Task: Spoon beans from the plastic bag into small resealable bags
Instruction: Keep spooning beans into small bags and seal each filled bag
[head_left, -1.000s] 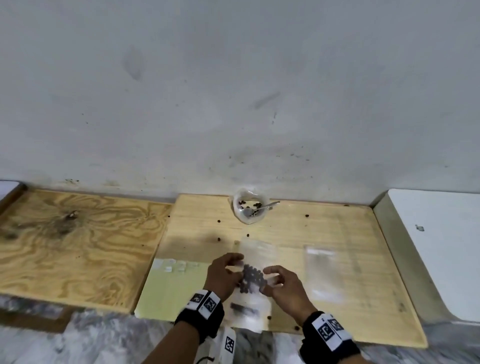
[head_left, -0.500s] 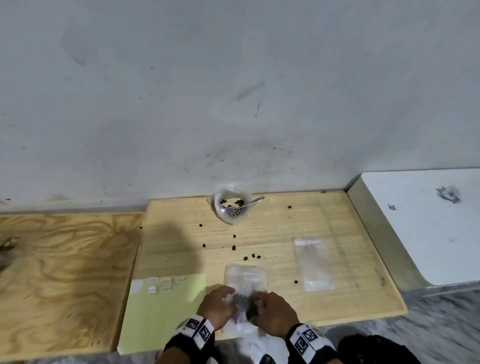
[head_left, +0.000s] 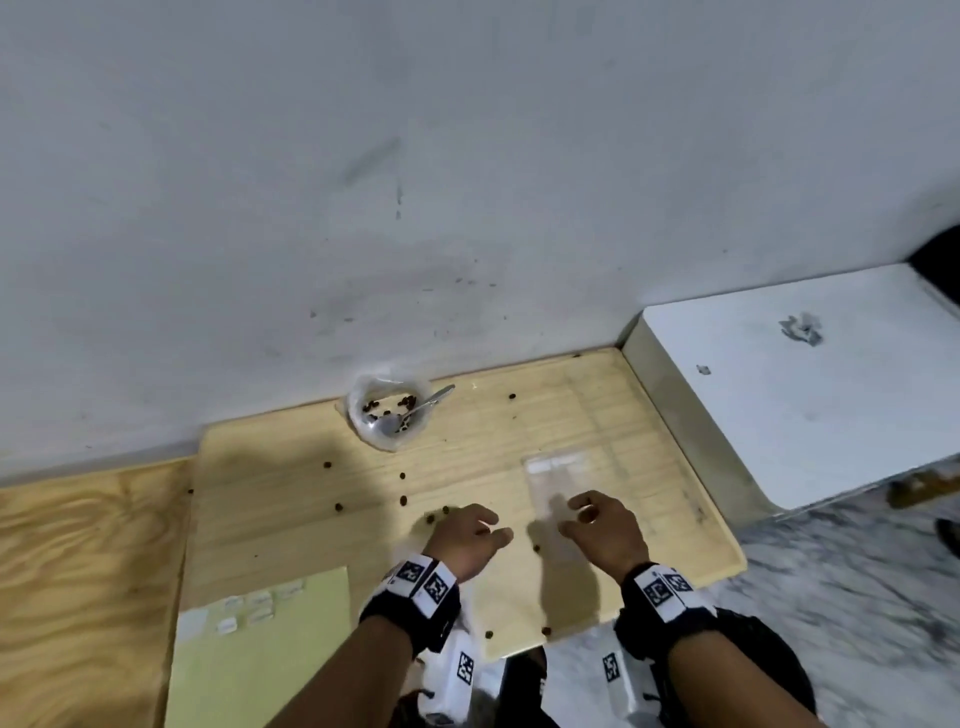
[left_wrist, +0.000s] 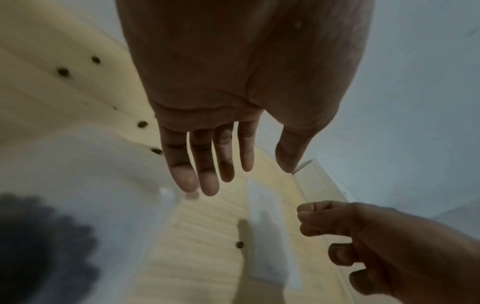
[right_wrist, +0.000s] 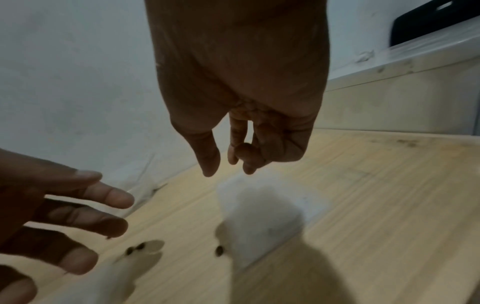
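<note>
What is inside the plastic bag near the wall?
Inside the plastic bag lie a few dark beans and the bowl of a metal spoon, whose handle sticks out over the rim. Whatever lies under the spoon bowl is covered.

Pale wooden board, clear plastic bag, shiny metal spoon.

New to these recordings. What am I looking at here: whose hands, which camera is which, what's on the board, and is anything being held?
No machine: a person's two bare hands with tagged wristbands. The big picture comes from a head camera; the other two from wrist cameras looking along the fingers. The left hand and right hand hover over a pale wooden board; neither holds anything. At the back stands the plastic bag of beans with a spoon in it. An empty small resealable bag lies flat under the right hand. Loose beans are scattered about.
</note>
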